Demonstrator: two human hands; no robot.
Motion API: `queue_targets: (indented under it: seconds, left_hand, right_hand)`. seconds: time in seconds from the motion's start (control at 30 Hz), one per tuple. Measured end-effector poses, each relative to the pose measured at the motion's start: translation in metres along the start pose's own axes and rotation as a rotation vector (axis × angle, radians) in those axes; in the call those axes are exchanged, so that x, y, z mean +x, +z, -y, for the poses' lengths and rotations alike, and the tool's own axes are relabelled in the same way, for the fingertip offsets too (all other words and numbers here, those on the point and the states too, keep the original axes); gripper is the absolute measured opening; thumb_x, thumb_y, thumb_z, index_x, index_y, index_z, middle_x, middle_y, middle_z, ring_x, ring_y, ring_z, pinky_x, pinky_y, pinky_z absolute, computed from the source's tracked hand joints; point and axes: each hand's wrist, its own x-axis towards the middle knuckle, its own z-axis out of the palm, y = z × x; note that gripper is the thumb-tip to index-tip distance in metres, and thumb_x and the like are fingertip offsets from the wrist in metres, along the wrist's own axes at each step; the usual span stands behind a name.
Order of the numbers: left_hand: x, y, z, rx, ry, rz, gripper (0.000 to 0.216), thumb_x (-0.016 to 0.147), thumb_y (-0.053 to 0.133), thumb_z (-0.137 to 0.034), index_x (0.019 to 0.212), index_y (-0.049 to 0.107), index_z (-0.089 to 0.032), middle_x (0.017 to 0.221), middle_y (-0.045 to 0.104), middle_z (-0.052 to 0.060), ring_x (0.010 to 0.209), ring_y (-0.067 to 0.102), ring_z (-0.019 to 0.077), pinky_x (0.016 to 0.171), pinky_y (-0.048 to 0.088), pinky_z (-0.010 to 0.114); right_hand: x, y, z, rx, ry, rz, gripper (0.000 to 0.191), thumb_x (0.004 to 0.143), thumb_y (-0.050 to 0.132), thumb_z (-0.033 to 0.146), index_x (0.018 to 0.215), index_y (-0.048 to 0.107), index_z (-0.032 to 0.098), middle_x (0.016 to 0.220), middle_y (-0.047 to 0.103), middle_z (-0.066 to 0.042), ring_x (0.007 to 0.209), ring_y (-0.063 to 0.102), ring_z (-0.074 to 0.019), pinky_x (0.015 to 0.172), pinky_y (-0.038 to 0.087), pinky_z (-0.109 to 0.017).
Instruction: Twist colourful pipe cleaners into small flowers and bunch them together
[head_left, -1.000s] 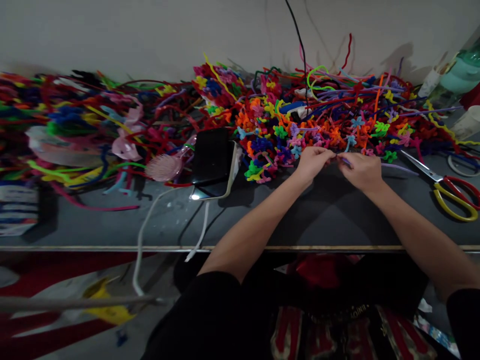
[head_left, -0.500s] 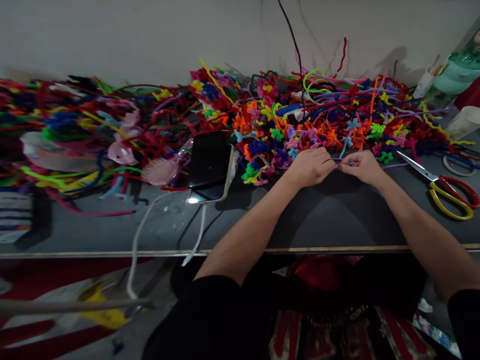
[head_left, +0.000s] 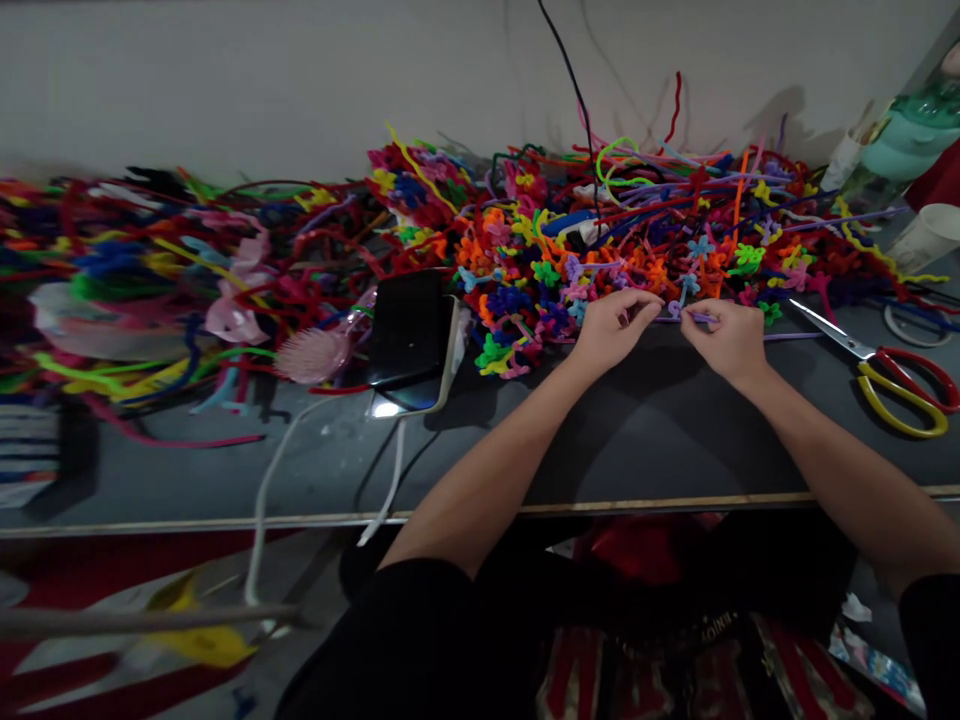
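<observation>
Both my hands work a thin purple pipe cleaner (head_left: 787, 336) just above the dark table (head_left: 660, 430). My left hand (head_left: 615, 328) pinches its left end, fingers curled. My right hand (head_left: 724, 335) pinches it a few centimetres to the right, and the free end trails right along the table toward the scissors. Directly behind my hands lies a big heap of small pipe-cleaner flowers (head_left: 570, 265) in orange, blue, green and pink.
Yellow-and-red-handled scissors (head_left: 892, 375) lie at the right. A dark phone (head_left: 409, 330) rests on a white device with white cables (head_left: 262, 500) running off the front edge. A pink brush (head_left: 311, 352) and loose pipe cleaners (head_left: 150, 260) cover the left. Cups and a green bottle (head_left: 907, 140) stand far right.
My hands have drawn slightly apart along the purple pipe cleaner, the left fingers loosening a little. The view has shifted slightly left; nothing else on the table moved.
</observation>
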Motion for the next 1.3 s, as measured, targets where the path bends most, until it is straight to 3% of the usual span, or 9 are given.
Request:
queue_targets:
  seconds: [0.33,0.57,0.67,0.8,0.97,1.17,1.3]
  left_hand:
    - [-0.005,0.015,0.001,-0.024,-0.08,-0.027,0.031,0.087,0.061,-0.047,0.082,0.072,-0.018,0.072,0.07,0.002,0.06,0.054,0.011,0.056,0.04,0.024]
    - [0.0,0.014,0.01,-0.209,-0.204,-0.098,0.034,0.085,0.063,-0.049,0.074,0.065,-0.017,0.064,0.058,-0.001,0.058,0.047,0.0091,0.055,0.038,0.023]
    - [0.001,0.014,0.008,-0.343,-0.228,-0.041,0.036,0.083,0.066,-0.052,0.076,0.062,-0.017,0.065,0.057,-0.001,0.057,0.046,0.0082,0.054,0.038,0.023]
    - [-0.001,0.013,-0.001,-0.429,-0.186,0.102,0.037,0.082,0.068,-0.053,0.078,0.062,-0.017,0.068,0.058,-0.001,0.059,0.048,0.0078,0.058,0.041,0.023]
    - [-0.002,0.013,-0.004,-0.417,-0.139,0.128,0.043,0.078,0.07,-0.058,0.078,0.065,-0.015,0.075,0.064,0.002,0.067,0.055,0.0105,0.064,0.044,0.024]
    - [-0.003,0.014,-0.002,-0.365,-0.141,0.042,0.047,0.077,0.069,-0.062,0.072,0.068,-0.015,0.069,0.066,0.003,0.064,0.056,0.0114,0.063,0.045,0.025]
    - [-0.004,0.016,-0.005,-0.438,-0.185,-0.06,0.047,0.074,0.072,-0.062,0.071,0.068,-0.015,0.064,0.064,0.001,0.062,0.055,0.0103,0.064,0.045,0.024]
  right_hand:
    - [-0.005,0.008,-0.001,-0.078,-0.093,0.05,0.025,0.088,0.059,0.036,0.09,0.079,0.021,0.079,0.077,-0.006,0.067,0.068,-0.0182,0.067,0.048,-0.03]
    - [0.003,-0.007,-0.007,-0.066,-0.25,0.164,0.033,0.097,0.047,0.034,0.107,0.077,0.023,0.093,0.077,-0.007,0.085,0.07,-0.0185,0.073,0.049,-0.029]
    - [0.008,-0.011,-0.011,-0.011,-0.178,0.046,0.031,0.097,0.05,0.039,0.106,0.075,0.022,0.094,0.076,-0.007,0.087,0.07,-0.0192,0.076,0.049,-0.03]
    - [0.009,-0.004,-0.011,0.192,0.074,-0.123,0.033,0.087,0.063,0.051,0.099,0.071,0.021,0.084,0.074,-0.005,0.073,0.066,-0.0172,0.068,0.05,-0.029]
    - [0.004,0.013,-0.004,0.507,0.224,-0.042,0.04,0.081,0.067,0.059,0.086,0.073,0.02,0.073,0.07,-0.004,0.057,0.058,-0.0136,0.058,0.05,-0.029]
    - [0.001,0.011,0.001,0.519,0.01,0.046,0.028,0.086,0.065,0.047,0.085,0.077,0.021,0.089,0.076,-0.006,0.082,0.069,-0.0187,0.08,0.055,-0.035]
    - [0.001,0.006,0.001,0.413,-0.187,0.003,0.026,0.09,0.059,0.039,0.088,0.078,0.021,0.086,0.075,-0.006,0.077,0.069,-0.0173,0.074,0.054,-0.033]
